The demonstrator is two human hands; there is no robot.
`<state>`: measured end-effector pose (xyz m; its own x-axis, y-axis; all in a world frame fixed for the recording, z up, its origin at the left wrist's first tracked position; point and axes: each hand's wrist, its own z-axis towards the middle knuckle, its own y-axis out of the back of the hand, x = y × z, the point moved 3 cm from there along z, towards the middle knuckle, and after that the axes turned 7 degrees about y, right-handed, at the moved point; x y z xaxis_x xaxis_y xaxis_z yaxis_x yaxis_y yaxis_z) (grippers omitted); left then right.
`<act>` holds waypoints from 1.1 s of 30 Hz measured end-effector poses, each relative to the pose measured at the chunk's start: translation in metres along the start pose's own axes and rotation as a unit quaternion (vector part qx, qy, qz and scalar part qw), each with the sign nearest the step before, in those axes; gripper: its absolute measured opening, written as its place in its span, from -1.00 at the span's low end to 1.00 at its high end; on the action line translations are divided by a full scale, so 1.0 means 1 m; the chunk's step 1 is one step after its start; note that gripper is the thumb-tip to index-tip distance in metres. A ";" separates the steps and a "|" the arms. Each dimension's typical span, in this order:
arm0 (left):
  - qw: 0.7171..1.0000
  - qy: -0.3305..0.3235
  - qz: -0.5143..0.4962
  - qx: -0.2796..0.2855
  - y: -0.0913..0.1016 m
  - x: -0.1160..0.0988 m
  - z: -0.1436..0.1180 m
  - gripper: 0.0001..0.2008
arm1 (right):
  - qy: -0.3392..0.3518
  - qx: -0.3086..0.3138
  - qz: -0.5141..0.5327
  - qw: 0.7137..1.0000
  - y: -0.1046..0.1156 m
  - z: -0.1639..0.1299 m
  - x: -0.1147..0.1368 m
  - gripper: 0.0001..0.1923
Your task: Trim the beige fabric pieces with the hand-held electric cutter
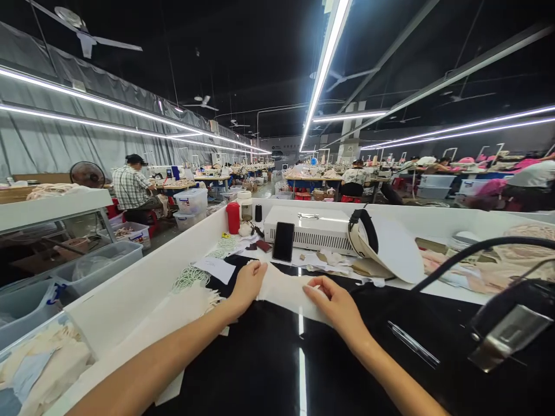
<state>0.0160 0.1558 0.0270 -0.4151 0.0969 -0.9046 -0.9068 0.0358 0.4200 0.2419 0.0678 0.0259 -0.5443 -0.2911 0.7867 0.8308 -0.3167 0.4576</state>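
Note:
A piece of cream fabric point(286, 289) is stretched between my two hands over the glossy black work surface point(269, 358). My left hand point(248, 284) pinches its left edge, thumb and fingers pressed together. At the other edge, my right hand point(328, 299) grips the fabric between thumb and bent fingers. Beyond the fabric a dark phone point(283, 242) leans against a white vented box point(321, 228). To the left of my left hand are a stack of cream fabric pieces point(177, 309), a paper slip point(215, 268) and a heap of pale green cord point(191, 277).
A dark machine with a metal plate point(511, 335) and a black hose point(481, 245) stands at the right. Tweezers point(414, 344) lie beside it. At the back are a white visor cap point(390, 248) and a red bottle point(233, 218). Co-workers point(130, 185) sit farther off.

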 end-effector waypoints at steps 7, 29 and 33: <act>0.994 0.025 0.105 -0.002 -0.004 0.010 0.041 -0.63 | 0.037 -0.007 -0.141 0.989 -0.004 0.038 -0.022 -0.75; 0.978 -0.021 0.203 0.044 0.070 0.019 0.004 -0.68 | 0.155 0.113 -0.463 0.865 -0.028 0.017 -0.037 -0.83; 0.962 -0.051 0.267 -0.003 0.127 0.015 -0.016 -0.71 | 0.161 0.105 -0.477 0.858 -0.027 0.017 -0.041 -0.83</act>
<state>-0.1068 0.1455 0.0655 -0.8130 0.1970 -0.5479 -0.5668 -0.0525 0.8222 0.2436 0.1038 -0.0118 -0.9637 -0.2351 -0.1263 -0.0258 -0.3890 0.9209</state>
